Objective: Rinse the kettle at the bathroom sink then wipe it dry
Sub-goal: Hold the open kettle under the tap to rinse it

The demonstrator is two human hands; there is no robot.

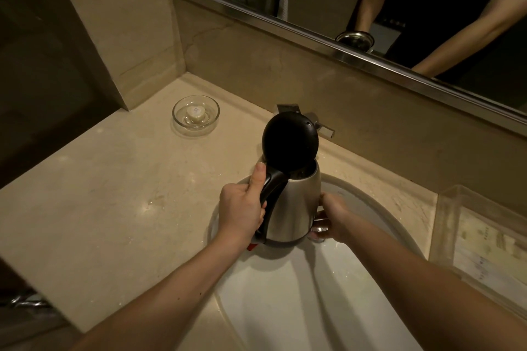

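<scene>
Kettle (293,202), lid raised, held over sink (285,293): left hand (242,208) wraps handle, right hand (330,219) cups base. Faucet (319,122) mostly hidden behind kettle; tray (447,208) print illegible.

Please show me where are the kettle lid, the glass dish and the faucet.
kettle lid (289,138): head view, middle of the open black lid.
glass dish (212,111): head view, right rim.
faucet (323,129): head view, metal spout behind the lid.

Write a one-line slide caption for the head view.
Both hands hold a steel kettle, black lid open, over the white sink.
</scene>
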